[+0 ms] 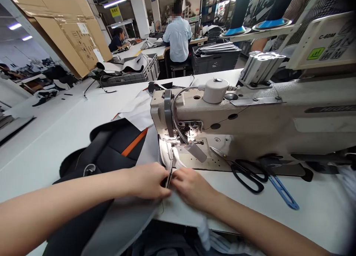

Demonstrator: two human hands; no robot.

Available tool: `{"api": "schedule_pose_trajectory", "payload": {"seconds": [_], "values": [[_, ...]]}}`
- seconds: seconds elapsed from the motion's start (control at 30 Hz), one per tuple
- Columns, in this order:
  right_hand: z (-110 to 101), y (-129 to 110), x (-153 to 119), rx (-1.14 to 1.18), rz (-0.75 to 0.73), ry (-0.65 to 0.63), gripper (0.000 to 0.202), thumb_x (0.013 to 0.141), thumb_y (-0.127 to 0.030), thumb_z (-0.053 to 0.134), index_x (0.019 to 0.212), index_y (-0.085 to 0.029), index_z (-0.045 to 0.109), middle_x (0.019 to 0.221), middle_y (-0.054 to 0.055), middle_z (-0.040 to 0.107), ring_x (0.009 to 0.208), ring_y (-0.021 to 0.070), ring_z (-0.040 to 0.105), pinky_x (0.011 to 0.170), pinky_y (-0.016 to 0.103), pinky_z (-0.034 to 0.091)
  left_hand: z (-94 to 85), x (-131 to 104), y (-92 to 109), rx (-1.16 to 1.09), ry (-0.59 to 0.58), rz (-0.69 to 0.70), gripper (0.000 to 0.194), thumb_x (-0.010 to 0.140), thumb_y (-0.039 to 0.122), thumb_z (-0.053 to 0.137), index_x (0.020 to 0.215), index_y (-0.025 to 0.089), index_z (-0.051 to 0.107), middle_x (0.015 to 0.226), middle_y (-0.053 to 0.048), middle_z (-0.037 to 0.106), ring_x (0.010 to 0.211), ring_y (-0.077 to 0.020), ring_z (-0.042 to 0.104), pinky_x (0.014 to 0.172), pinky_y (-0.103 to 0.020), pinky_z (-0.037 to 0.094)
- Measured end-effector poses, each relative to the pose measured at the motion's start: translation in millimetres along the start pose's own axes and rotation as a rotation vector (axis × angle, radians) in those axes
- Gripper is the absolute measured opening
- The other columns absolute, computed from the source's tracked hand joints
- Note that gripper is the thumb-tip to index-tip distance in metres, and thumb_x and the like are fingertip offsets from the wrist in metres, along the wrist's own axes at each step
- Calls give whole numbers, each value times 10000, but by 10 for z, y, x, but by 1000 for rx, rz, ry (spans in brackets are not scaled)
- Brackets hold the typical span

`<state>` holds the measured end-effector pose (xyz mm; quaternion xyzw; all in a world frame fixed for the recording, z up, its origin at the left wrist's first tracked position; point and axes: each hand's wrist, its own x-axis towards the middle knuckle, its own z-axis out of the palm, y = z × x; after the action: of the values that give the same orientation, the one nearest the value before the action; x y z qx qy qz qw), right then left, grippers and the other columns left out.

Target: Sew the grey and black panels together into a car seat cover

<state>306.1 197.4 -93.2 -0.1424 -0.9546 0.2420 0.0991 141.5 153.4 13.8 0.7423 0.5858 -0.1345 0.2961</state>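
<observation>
My left hand (151, 181) is closed on the edge of a dark fabric piece (111, 145) with an orange stripe and grey backing, just in front of the sewing machine (178, 107). Beside it my right hand (190, 185) pinches a white strip (178, 158) that runs toward the needle area. The two hands nearly touch. Under the lit presser foot lies the fabric's edge; the needle itself is too small to make out. Much of the fabric spreads left across the table and hangs over its front edge.
Black-handled scissors (250, 174) and a blue tool (283, 193) lie right of the hands. A small lamp (196, 152) hangs by the needle. Behind stand a grey crate (139, 72), a cardboard box (72, 37) and a seated person (178, 39) in light blue.
</observation>
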Motion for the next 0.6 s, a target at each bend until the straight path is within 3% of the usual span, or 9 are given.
{"api": "schedule_pose_trajectory", "payload": {"seconds": [0.07,0.13,0.2,0.3,0.47,0.6], "values": [[-148,94,-97,-109,188,54,212,867,-188,454,965,-181,642,887,96,610,765,217,538,681,325,388,-37,92,-17,155,161,44,275,776,413,601,666,161,595,753,-85,576,746,-240,563,598,-314,399],[-222,153,-91,-147,343,112,239,866,-293,528,1063,-192,618,920,99,613,770,224,550,678,321,372,-33,191,-11,346,320,75,335,749,472,644,725,140,600,825,-117,573,875,-294,541,680,-349,416],[-226,182,-7,-148,421,169,347,832,-376,599,1128,-194,586,980,110,620,850,254,562,704,323,368,-11,280,-2,468,371,72,419,731,522,648,841,119,604,869,-134,571,915,-313,520,722,-378,425],[-197,195,182,-104,473,211,315,824,-376,599,1086,-202,591,966,88,635,903,252,568,699,307,368,-14,371,-15,482,330,1,499,736,573,598,935,115,593,929,-138,576,925,-307,525,748,-398,449],[-269,209,410,-48,551,153,211,817,-353,547,944,-201,620,817,46,625,745,201,568,617,289,349,-100,472,-127,313,190,-134,553,673,644,568,942,162,605,968,-113,619,929,-313,583,723,-393,504],[-250,257,417,-20,591,216,205,806,-317,524,952,-205,614,757,21,619,678,174,563,581,269,351,-98,530,-207,292,165,-104,408,730,469,510,992,171,600,983,-109,640,896,-307,625,733,-405,518]]}}
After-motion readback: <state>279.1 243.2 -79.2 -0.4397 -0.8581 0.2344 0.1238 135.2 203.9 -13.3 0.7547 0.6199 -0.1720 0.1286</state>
